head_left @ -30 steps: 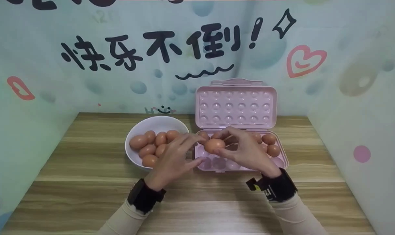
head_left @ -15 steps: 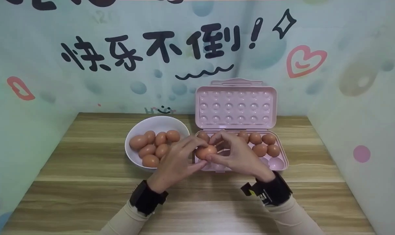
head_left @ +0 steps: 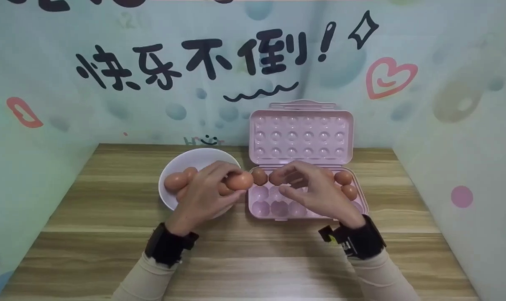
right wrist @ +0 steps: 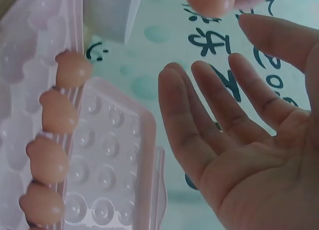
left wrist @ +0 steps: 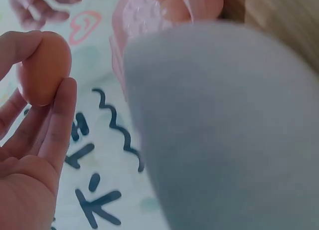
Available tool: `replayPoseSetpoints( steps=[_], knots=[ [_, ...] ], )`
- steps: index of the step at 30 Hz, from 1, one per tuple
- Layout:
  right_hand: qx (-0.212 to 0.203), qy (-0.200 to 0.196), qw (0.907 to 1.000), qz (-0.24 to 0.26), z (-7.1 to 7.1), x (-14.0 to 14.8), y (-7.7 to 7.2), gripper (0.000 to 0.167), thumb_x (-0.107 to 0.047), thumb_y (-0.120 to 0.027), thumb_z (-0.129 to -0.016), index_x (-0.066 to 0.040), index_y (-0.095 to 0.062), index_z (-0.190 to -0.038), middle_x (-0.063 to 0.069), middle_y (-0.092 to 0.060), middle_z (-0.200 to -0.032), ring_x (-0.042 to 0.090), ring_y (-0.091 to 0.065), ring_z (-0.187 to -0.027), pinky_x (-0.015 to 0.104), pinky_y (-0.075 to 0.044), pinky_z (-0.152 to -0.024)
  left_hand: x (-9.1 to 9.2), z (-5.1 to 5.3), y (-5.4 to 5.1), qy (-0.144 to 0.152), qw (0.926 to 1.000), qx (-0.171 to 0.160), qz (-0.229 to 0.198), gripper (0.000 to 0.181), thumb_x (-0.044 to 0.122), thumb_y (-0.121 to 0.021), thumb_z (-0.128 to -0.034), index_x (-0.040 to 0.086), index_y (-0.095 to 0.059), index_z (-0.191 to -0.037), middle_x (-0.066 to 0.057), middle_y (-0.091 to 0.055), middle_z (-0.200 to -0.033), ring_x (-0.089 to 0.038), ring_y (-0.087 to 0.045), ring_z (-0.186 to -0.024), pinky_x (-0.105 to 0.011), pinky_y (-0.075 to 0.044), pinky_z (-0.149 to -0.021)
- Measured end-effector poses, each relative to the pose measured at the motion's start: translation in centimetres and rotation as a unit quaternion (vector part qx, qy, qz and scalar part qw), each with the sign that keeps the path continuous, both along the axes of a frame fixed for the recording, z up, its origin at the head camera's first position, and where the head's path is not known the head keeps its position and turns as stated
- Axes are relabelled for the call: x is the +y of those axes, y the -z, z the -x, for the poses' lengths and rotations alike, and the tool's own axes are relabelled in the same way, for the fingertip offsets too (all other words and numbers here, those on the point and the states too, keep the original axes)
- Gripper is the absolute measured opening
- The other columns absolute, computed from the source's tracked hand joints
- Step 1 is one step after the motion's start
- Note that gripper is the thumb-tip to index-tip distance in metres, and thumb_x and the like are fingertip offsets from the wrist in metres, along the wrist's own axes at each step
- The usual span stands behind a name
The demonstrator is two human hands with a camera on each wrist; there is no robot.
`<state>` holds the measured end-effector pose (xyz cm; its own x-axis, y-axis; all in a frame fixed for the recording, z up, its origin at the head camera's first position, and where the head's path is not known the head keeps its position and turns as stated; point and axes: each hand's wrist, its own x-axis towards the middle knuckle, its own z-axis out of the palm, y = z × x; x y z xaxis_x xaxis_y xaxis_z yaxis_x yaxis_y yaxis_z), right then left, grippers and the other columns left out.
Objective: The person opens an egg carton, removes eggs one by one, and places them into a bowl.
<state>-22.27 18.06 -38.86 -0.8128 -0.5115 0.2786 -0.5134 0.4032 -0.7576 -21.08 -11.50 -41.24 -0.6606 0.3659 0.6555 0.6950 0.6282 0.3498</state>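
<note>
A brown egg (head_left: pixel 240 181) is lifted near the centre of the head view, between the bowl and the carton. Its long axis runs nearly level across the frame, one end toward the right edge; which end is narrower cannot be told. In the left wrist view it sits at upper left, its long axis close to vertical, the top leaning slightly right. The right wrist view shows it cut by the top edge.

The left hand (head_left: pixel 203 196) grasps this egg between thumb and fingers, in front of the white bowl (head_left: pixel 205 155), the wrist lower in the frame and the fingers toward upper right. The right hand (head_left: pixel 313 192) holds nothing: its fingers are loosely bent and spread from the thumb, reaching toward the left over the pink carton (head_left: pixel 301 136). In the right wrist view its palm shows at lower right, fingertips toward upper left.

The carton's lid stands raised behind its tray. Carton eggs (head_left: pixel 343 178) fill cups at the back and right; bowl eggs (head_left: pixel 175 182) lie at left. Black bands (head_left: pixel 362 238) circle both wrists.
</note>
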Motion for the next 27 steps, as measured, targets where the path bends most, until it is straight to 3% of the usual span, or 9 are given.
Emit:
replayPoseSetpoints(
  steps=[5, 9, 15, 21, 27],
  knots=[
    [0.014, 0.023, 0.9996, -0.009, 0.5, 0.8, -0.4, 0.023, -0.012, -0.079, -0.096, -0.015, -0.071, -0.118, -0.002, -0.074, -0.113, 0.018, -0.074, -0.104, 0.040, -0.062, -0.092, -2.8, 0.5, -0.7, -0.033, 0.9991, -0.025, 0.001, 0.043, 0.018, -0.091, -0.0810, 0.008, -0.070, -0.118, -0.005, -0.073, -0.112, -0.017, -0.066, -0.094, -0.034, -0.057, -0.079],
    [0.034, 0.051, 0.9977, -0.030, 0.6, 2.0, -0.5, 0.021, -0.014, -0.081, -0.095, -0.015, -0.072, -0.115, -0.004, -0.074, -0.109, 0.016, -0.074, -0.100, 0.034, -0.063, -0.085, -4.4, 1.2, -1.3, -0.042, 0.9950, -0.086, 0.029, 0.041, 0.018, -0.091, -0.0827, 0.009, -0.070, -0.117, -0.006, -0.072, -0.112, -0.020, -0.064, -0.094, -0.036, -0.056, -0.078],
    [0.061, 0.057, 0.9947, -0.060, 1.0, 4.1, -0.3, 0.024, -0.005, -0.081, -0.093, -0.011, -0.072, -0.115, -0.002, -0.073, -0.107, 0.018, -0.072, -0.096, 0.034, -0.063, -0.083, -6.6, 2.8, -2.1, -0.051, 0.9772, -0.184, 0.093, 0.035, 0.017, -0.088, -0.0861, 0.010, -0.068, -0.114, -0.005, -0.069, -0.104, -0.024, -0.061, -0.091, -0.037, -0.054, -0.076],
    [0.058, 0.074, 0.9937, -0.061, 1.2, 6.5, 0.2, 0.025, 0.002, -0.079, -0.091, -0.008, -0.073, -0.113, 0.002, -0.075, -0.110, 0.021, -0.073, -0.097, 0.030, -0.063, -0.082, -8.0, 5.3, -2.6, -0.045, 0.9661, -0.217, 0.132, 0.029, 0.011, -0.084, -0.0859, 0.007, -0.068, -0.109, -0.008, -0.068, -0.100, -0.027, -0.060, -0.092, -0.040, -0.052, -0.080],
    [0.050, 0.089, 0.9928, -0.063, 1.2, 7.8, 0.5, 0.024, 0.004, -0.075, -0.092, -0.005, -0.072, -0.115, 0.008, -0.074, -0.112, 0.023, -0.073, -0.100, 0.033, -0.063, -0.086, -8.0, 7.1, -2.7, -0.089, 0.9462, -0.276, 0.145, 0.024, 0.009, -0.074, -0.0873, 0.011, -0.068, -0.110, -0.008, -0.065, -0.100, -0.028, -0.058, -0.096, -0.040, -0.050, -0.081]
  ],
)
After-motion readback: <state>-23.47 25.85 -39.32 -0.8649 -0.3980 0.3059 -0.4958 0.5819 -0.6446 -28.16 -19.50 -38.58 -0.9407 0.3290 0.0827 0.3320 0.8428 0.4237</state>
